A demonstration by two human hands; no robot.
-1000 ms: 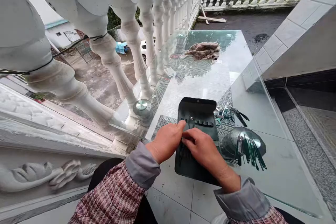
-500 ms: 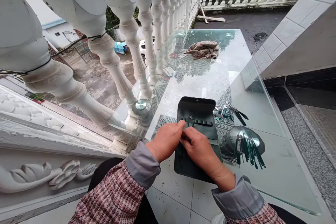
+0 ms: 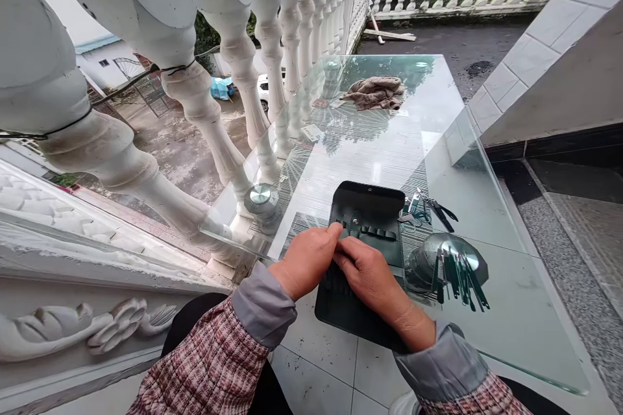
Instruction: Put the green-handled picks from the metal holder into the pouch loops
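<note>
- The black manicure case [image 3: 372,214] lies open at the near edge of the glass table [image 3: 511,311], and its lower part pokes out past that edge.
- The left hand [image 3: 309,256] is by the case's left side, fingers curled in, thumb on top.
- The right hand [image 3: 370,269] is over the case, fingers bent in close beside the left thumb. The tips are hidden, so I cannot tell if either hand pinches anything.
- The case looks light and bendy — it should not break, but it could slide on smooth glass. A flat pinch on its side edge, away from the small loops [image 3: 377,231], seems best.
- The green-handled manicure tools [image 3: 460,275], nearer the table's right edge than the case, look thin, hard and slippery — best held mid-handle.
- The nippers [image 3: 439,211], farther from the near edge, look stiffer and heavier; grab their handles.
</note>
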